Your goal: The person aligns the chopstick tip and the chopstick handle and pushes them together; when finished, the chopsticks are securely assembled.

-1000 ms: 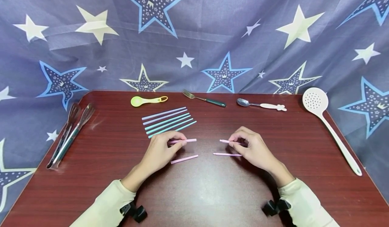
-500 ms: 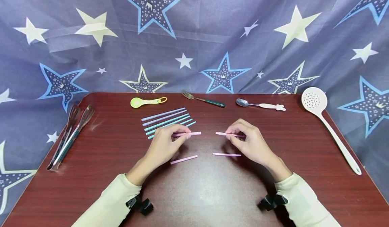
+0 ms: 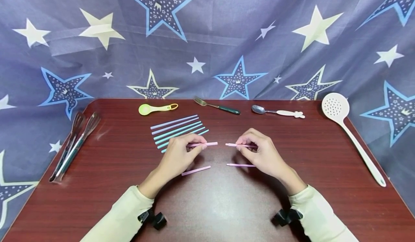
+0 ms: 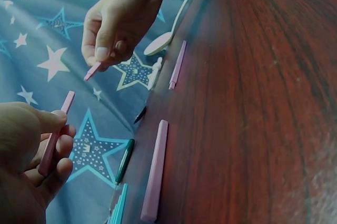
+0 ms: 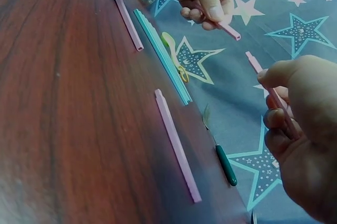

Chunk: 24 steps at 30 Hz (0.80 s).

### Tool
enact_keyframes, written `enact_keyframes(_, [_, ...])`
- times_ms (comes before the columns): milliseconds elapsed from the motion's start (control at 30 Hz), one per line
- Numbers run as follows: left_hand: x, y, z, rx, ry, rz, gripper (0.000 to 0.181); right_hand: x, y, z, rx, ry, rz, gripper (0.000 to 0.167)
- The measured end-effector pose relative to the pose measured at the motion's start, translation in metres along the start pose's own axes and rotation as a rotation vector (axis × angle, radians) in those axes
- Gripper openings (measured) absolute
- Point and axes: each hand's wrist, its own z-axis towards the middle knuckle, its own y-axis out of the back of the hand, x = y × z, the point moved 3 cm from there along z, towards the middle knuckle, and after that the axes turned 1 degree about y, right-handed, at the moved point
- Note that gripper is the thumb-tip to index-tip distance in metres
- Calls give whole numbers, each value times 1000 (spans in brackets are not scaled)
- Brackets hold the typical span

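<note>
My left hand (image 3: pixel 178 155) pinches a pink chopstick piece (image 3: pixel 212 143) between thumb and fingers; in the right wrist view its free end is square and hollow. Opposite it, my right hand (image 3: pixel 264 155) pinches a second pink chopstick piece (image 3: pixel 230 144), whose narrow stepped tip (image 5: pixel 249 55) points toward that hollow end. A small gap separates the two ends, and both pieces are held above the table. Below them lie two more pink pieces, a left one (image 3: pixel 196 170) with a hollow end (image 5: pixel 139 49) and a right one (image 3: pixel 240 165) with a stepped tip.
Several blue and teal chopsticks (image 3: pixel 175 126) lie side by side behind my left hand. Along the back are a yellow-green measuring spoon (image 3: pixel 157 108), a fork (image 3: pixel 223 108) and a spoon (image 3: pixel 282 112). Tongs (image 3: pixel 76 146) lie at left, a white skimmer (image 3: pixel 353 137) at right.
Both hands have lifted their pink pieces from near the table and moved inward, left hand rightward and right hand leftward. The gap between the two facing ends has narrowed.
</note>
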Motion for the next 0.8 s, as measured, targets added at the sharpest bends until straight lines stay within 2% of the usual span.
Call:
enact_keyframes(333, [1,-3,-2,17,3,12,8,-2,-4,-1,6,10,9,3])
enact_keyframes(567, [-1,-5,-3,21,-10,-23,5,-1,-8,-2,9,21,1,11])
enact_keyframes(800, [-1,-8,-5,43,-14,-33,5,-1,-11,-4,14,17,0,10])
